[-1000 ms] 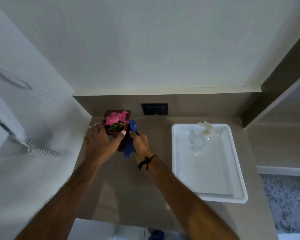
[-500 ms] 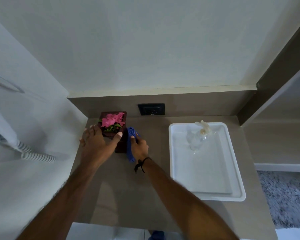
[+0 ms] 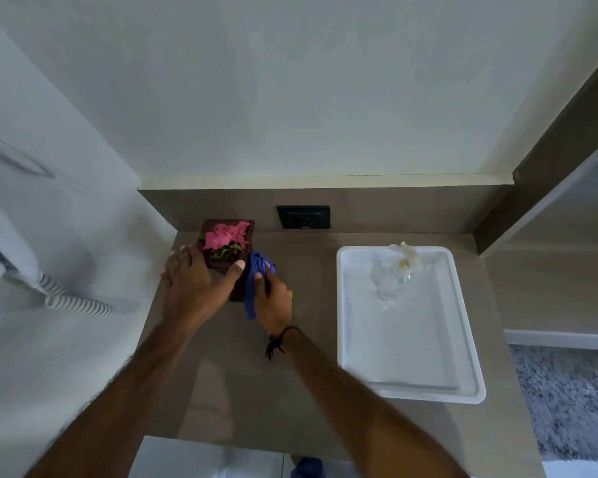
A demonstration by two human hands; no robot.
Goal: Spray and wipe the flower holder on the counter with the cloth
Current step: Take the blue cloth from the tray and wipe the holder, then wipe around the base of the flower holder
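A dark brown square flower holder [image 3: 237, 286] with pink flowers [image 3: 225, 236] stands in the counter's back left corner. My left hand [image 3: 195, 282] grips it from the left and front, thumb across its near rim. My right hand [image 3: 273, 298] holds a blue cloth [image 3: 255, 270] pressed flat against the holder's right side. A clear spray bottle [image 3: 396, 274] with a pale trigger lies inside the white tray [image 3: 463, 339] to the right.
A black wall socket [image 3: 303, 217] sits on the backsplash behind the holder. A white wall phone with a coiled cord [image 3: 73, 301] hangs on the left wall. Brown counter [image 3: 242, 384] stretches toward me; grey carpet [image 3: 567, 401] lies at the right.
My right hand with the cloth has slid a little along the holder's right side. My left hand keeps its grip on the holder.
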